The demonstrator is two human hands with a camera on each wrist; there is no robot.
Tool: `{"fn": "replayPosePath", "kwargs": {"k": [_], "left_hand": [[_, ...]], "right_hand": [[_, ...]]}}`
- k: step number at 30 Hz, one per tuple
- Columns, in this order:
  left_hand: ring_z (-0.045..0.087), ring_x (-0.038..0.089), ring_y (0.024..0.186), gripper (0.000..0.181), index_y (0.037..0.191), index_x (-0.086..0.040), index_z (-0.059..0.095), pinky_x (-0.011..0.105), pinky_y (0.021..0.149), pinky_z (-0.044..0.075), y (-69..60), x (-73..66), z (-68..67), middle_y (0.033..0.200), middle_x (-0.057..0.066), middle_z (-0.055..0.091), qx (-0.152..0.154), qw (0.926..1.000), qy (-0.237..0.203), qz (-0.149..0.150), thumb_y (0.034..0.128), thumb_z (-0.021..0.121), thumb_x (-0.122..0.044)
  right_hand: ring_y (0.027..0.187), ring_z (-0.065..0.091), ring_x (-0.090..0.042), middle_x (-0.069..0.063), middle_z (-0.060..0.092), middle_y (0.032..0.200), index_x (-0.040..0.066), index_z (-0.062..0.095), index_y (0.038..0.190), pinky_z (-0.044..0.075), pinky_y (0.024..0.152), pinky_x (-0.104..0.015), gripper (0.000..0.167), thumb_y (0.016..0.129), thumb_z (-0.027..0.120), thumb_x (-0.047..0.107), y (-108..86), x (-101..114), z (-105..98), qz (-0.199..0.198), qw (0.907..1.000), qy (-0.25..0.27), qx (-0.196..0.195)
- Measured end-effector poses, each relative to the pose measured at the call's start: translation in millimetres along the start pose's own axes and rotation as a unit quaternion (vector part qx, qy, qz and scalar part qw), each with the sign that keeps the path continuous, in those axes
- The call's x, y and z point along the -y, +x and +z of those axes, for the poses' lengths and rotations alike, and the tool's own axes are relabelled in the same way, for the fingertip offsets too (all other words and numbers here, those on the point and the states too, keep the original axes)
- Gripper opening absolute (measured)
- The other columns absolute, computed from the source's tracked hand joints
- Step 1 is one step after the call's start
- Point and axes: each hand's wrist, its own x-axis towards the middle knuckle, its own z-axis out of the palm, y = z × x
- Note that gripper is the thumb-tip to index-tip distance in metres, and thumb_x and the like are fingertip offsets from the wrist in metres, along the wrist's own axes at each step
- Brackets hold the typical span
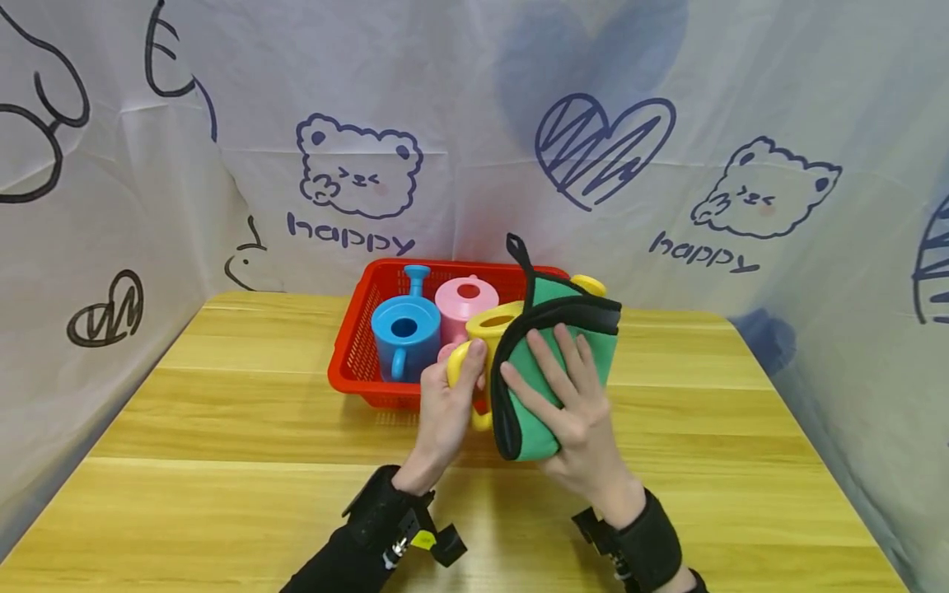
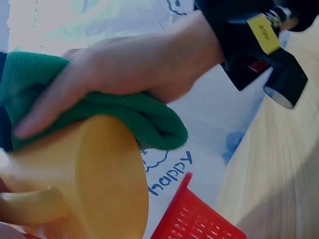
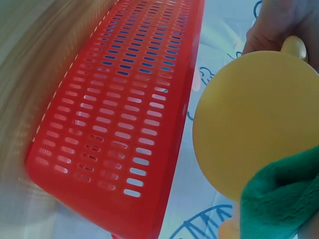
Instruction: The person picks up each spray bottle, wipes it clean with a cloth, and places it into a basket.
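Note:
My left hand point(image 1: 445, 403) grips the handle of a yellow toy watering can point(image 1: 495, 321), which is held up at the front of the red basket. Across the can's right side lies a folded green cloth point(image 1: 535, 436) with black edging and a black hanging loop. My right hand point(image 1: 574, 412) presses that cloth on the can with its fingers spread and nearly straight. Beyond the cloth pokes the can's yellow spout head point(image 1: 589, 286). Both wrist views show the can's round, flat base point(image 3: 254, 119); the cloth covers part of its side.
The red perforated basket point(image 1: 347, 346) stands at the table's back edge. Inside are a blue watering can point(image 1: 404, 317) and a pink watering can point(image 1: 474, 298). A white curtain point(image 1: 474, 189) with drawings hangs behind the wooden table point(image 1: 259, 494).

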Motion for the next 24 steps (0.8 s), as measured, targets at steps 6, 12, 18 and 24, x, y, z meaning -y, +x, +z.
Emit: {"fn": "replayPosePath", "kwargs": {"k": [6,12,18,24], "left_hand": [[0.054,0.014,0.067,0.035,0.080,-0.004,0.053,0.022,0.062,0.042,1.0,-8.2,-5.3,0.064,-0.002,0.050,-0.031,0.9990,-0.014,-0.028,0.1055,0.052,-0.028],[0.055,0.015,0.064,0.042,0.072,-0.005,0.049,0.020,0.057,0.044,1.0,-9.8,-8.5,0.061,-0.002,0.047,-0.036,0.9990,-0.011,-0.025,0.1053,0.052,-0.030],[0.052,0.022,0.062,0.040,0.074,0.002,0.050,0.022,0.057,0.040,-0.5,-9.8,-8.4,0.060,0.003,0.047,-0.010,0.9995,0.030,-0.002,0.1043,0.055,-0.024],[0.051,0.016,0.064,0.026,0.085,0.000,0.059,0.021,0.059,0.040,-2.5,-13.6,-7.5,0.071,0.012,0.052,0.026,0.9972,0.050,0.049,0.1026,0.058,-0.019]], "right_hand": [[0.151,0.035,-0.034,-0.006,0.052,0.153,0.018,0.070,0.126,0.019,0.125,-0.056,0.049,0.101,0.045,0.053,1.2,3.3,3.4,-0.070,0.9975,-0.002,0.008],[0.149,0.038,-0.035,-0.008,0.056,0.149,0.014,0.072,0.122,0.023,0.124,-0.055,0.060,0.101,0.039,0.059,2.4,-2.6,6.0,-0.090,0.9939,0.043,-0.047],[0.152,0.033,-0.036,-0.009,0.046,0.157,0.012,0.060,0.140,0.028,0.125,-0.046,0.066,0.101,0.039,0.062,0.2,-9.4,2.6,0.000,0.9881,0.130,-0.082],[0.154,0.030,-0.028,-0.011,0.029,0.166,0.012,0.038,0.156,0.028,0.124,-0.037,0.068,0.103,0.041,0.056,-1.9,-4.8,-3.6,0.101,0.9860,0.123,-0.050]]}}
